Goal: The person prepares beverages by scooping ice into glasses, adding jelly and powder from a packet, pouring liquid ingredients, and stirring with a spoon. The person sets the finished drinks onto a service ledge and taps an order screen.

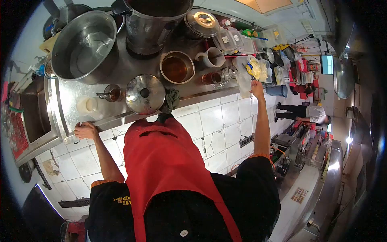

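My left hand (85, 130) rests at the front edge of the steel counter, fingers loosely bent and holding nothing visible. Just behind it stands a white plastic jug (86, 105). My right arm is stretched out to the right, and my right hand (256, 88) is closed on the rim of a clear plastic tub (243, 76). Yellow bagged contents (254, 67) lie at that tub. Between my hands are a pot lid (145, 94), a dark cloth (171, 100), a small cup of brown liquid (114, 93) and a pot of brown liquid (176, 68).
A large steel pot (84, 46), a tall dark pot (149, 28) and a lidded pot (201, 23) line the back. A beige pitcher (212, 57) and glass mugs (219, 76) stand rightward. The sink (36, 109) is far left. A person (310, 113) stands bent at far right.
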Motion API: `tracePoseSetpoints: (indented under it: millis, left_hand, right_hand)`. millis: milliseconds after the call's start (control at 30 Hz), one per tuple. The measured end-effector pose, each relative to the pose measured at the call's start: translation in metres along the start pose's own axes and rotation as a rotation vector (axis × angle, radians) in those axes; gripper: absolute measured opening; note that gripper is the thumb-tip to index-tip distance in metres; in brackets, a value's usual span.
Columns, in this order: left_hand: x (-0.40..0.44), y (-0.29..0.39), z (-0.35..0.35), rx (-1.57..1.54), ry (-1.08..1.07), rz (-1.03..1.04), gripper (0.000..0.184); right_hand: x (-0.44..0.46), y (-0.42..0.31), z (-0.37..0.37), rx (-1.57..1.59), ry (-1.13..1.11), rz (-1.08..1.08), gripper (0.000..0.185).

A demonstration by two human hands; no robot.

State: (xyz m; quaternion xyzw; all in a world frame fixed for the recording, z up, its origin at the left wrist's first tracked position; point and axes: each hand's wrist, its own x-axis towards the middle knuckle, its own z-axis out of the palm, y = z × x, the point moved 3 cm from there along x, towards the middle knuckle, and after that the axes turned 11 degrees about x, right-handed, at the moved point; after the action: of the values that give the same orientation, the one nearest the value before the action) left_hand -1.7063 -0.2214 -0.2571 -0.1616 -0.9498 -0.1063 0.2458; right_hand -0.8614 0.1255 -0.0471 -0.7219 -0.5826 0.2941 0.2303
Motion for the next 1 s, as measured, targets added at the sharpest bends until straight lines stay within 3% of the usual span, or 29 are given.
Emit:
tracePoseSetpoints:
  millis: [200,467,500,567,633,667,1000]
  left_hand:
    - [0.001,-0.001,0.004,-0.002,-0.023,-0.047,0.021]
    - [0.001,0.001,0.001,-0.005,-0.035,-0.062,0.021]
    - [0.001,0.002,-0.002,-0.003,-0.032,-0.051,0.021]
    - [0.000,0.001,0.000,-0.002,-0.030,-0.041,0.022]
    - [0.000,0.000,0.002,0.015,-0.020,-0.036,0.023]
    - [-0.001,0.000,0.003,0.016,-0.020,-0.038,0.023]
    - [0.001,-0.004,0.012,-0.006,-0.066,-0.085,0.023]
  right_hand:
    - [-0.001,-0.019,-0.001,-0.105,-0.002,0.061,0.014]
    - [0.006,-0.015,-0.002,-0.088,0.051,0.060,0.025]
    - [0.009,-0.014,-0.003,-0.105,0.026,0.084,0.014]
    - [0.009,-0.015,-0.003,-0.123,0.002,0.109,0.011]
    - [0.008,-0.013,-0.003,-0.117,0.013,0.078,0.028]
    - [0.007,-0.010,-0.003,-0.118,0.012,0.077,0.028]
    - [-0.020,0.000,0.006,0.423,-0.150,-0.001,0.029]
